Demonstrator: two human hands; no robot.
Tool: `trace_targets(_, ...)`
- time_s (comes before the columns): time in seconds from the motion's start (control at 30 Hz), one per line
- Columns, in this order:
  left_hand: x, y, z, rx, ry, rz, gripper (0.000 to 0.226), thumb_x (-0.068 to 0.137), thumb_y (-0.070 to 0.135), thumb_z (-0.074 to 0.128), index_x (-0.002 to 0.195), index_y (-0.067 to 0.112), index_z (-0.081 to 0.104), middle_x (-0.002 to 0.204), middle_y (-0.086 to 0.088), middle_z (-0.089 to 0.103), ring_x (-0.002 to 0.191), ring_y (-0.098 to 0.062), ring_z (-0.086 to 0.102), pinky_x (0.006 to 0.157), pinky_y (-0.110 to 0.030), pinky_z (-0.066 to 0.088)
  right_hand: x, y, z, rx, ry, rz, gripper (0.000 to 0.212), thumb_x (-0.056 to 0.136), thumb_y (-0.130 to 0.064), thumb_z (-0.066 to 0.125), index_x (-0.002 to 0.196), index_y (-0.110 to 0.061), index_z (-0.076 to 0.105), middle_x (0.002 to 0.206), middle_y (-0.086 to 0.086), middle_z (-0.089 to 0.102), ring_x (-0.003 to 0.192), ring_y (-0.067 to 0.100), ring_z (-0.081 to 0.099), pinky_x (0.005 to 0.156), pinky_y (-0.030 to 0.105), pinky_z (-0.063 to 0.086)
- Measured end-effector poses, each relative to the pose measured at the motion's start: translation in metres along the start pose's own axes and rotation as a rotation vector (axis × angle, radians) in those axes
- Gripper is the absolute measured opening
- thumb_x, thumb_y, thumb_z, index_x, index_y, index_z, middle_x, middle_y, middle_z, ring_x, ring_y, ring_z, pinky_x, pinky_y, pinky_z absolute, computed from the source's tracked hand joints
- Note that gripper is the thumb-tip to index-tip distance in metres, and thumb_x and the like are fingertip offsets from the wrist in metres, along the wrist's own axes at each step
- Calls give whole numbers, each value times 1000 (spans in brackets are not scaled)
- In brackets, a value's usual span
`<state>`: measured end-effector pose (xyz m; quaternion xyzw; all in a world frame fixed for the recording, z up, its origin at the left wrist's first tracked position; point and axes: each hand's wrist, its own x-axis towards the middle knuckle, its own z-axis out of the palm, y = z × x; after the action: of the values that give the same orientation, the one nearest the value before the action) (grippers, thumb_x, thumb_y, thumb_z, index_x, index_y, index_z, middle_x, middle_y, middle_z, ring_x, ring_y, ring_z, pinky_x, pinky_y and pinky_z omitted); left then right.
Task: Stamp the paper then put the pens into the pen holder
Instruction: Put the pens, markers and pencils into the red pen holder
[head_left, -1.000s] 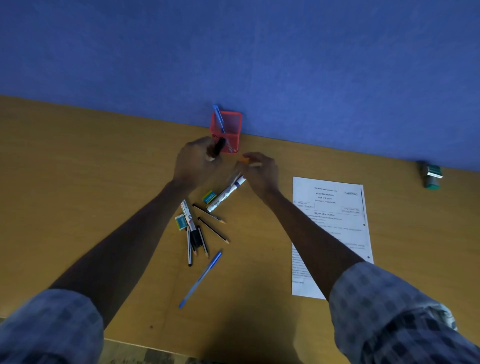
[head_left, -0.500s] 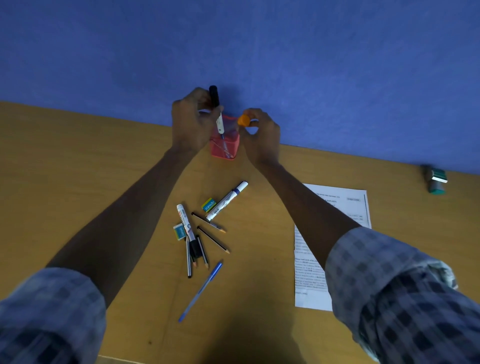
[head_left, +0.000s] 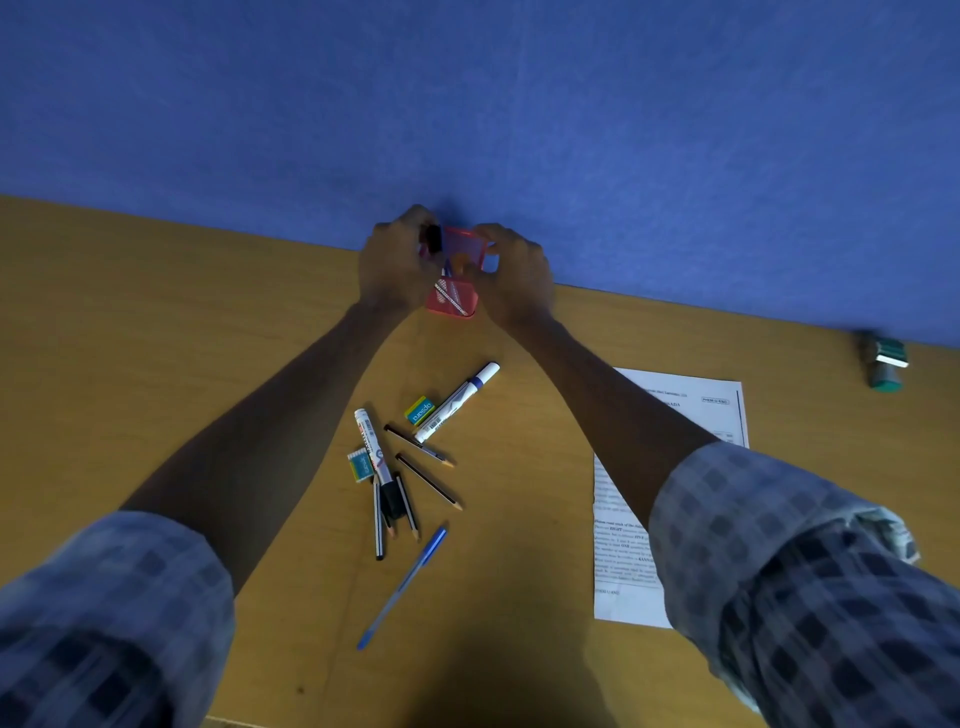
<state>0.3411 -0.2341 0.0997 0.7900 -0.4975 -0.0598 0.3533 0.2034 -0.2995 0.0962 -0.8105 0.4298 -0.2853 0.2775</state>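
The red mesh pen holder (head_left: 453, 299) stands at the desk's far edge, between my two hands. My left hand (head_left: 392, 267) grips a black-capped marker (head_left: 434, 238) that stands upright in the holder's left side. My right hand (head_left: 517, 275) is at the holder's right rim, its fingertips pinching an orange-capped pen (head_left: 457, 261) that is lowered inside. On the desk lie a white marker with a blue band (head_left: 457, 402), a white marker with a black cap (head_left: 375, 453), a blue pen (head_left: 402, 587) and several pencils (head_left: 428, 480). The printed paper (head_left: 631, 587) lies at the right, partly under my right arm.
A green stamp (head_left: 885, 361) sits at the far right by the blue wall (head_left: 571, 130). Two small erasers (head_left: 419, 410) (head_left: 358, 464) lie among the pens. The wooden desk (head_left: 156, 338) ends in a near edge at the bottom of the view.
Both hands came down from above the holder to its rim. The black-capped marker and the orange-capped pen have sunk into the holder.
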Motion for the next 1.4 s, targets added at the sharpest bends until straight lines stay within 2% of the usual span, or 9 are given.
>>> trace_targets(0.23, -16, -2, -3, 3, 67, -2, 32, 85, 29, 66, 112, 12, 64, 111, -3, 71, 99, -19, 66, 76, -28, 52, -20, 5, -7, 38, 78, -25, 23, 89, -27, 61, 104, -12, 70, 103, 8, 72, 86, 22, 67, 69, 31, 55)
trace_targets(0.33, -32, -6, -5, 32, 141, -2, 29, 86, 34, 65, 102, 9, 64, 99, -6, 69, 86, -18, 64, 66, -25, 43, -36, 14, -6, 5, 40, -11, 26, 88, -31, 56, 93, -10, 69, 95, 7, 72, 79, 21, 66, 64, 28, 53)
trace_targets(0.4, -48, -10, -5, 55, 137, -35, 23, 83, 30, 65, 92, 9, 62, 90, -6, 66, 78, -18, 59, 63, -25, 37, -48, 22, -1, -45, -14, 33, 16, 86, -22, 59, 89, -10, 68, 90, 6, 72, 77, 23, 66, 65, 29, 54)
trace_targets(0.5, -74, -17, -2, 102, 42, -135, 17, 80, 28, 66, 89, 13, 63, 88, -2, 67, 80, -21, 61, 66, -26, 40, -67, 33, 9, -105, -135, 135, 17, 82, -20, 63, 94, -11, 70, 96, 6, 72, 84, 25, 67, 73, 36, 57)
trace_targets(0.7, -119, -29, 3, 148, -296, -286, 20, 79, 30, 67, 96, 20, 70, 94, 2, 70, 89, -22, 65, 74, -29, 48, -95, 43, 23, -266, -265, 293, 39, 83, -47, 64, 105, -14, 65, 110, 8, 65, 97, 32, 64, 78, 36, 49)
trace_targets(0.83, -137, -31, 6, 154, -326, -300, 33, 81, 34, 62, 111, 23, 70, 105, 2, 71, 97, -25, 65, 82, -34, 52, -101, 40, 27, -281, -317, 330, 51, 84, -56, 61, 111, -14, 57, 110, 12, 65, 101, 35, 62, 79, 37, 45)
trace_targets(1.03, -141, -30, 1, 173, -357, -250, 36, 85, 34, 60, 118, 21, 67, 109, 0, 71, 101, -25, 66, 82, -33, 51, -104, 36, 33, -181, -320, 325, 44, 81, -46, 69, 107, -12, 56, 105, 15, 65, 96, 37, 63, 77, 46, 56)
trace_targets(1.2, -144, -30, 0, 256, -449, -157, 36, 86, 38, 63, 119, 23, 68, 117, 1, 67, 106, -25, 62, 80, -32, 47, -105, 36, 32, -94, -278, 338, 29, 78, -27, 72, 99, -12, 59, 96, 13, 66, 87, 34, 64, 68, 43, 58)
trace_targets(1.4, -144, -31, 3, 218, -437, -135, 37, 88, 30, 62, 121, 16, 66, 113, -5, 68, 101, -28, 64, 76, -32, 48, -100, 35, 26, 27, -230, 270, 45, 82, -16, 69, 125, -16, 54, 98, 9, 69, 79, 25, 69, 62, 33, 59)
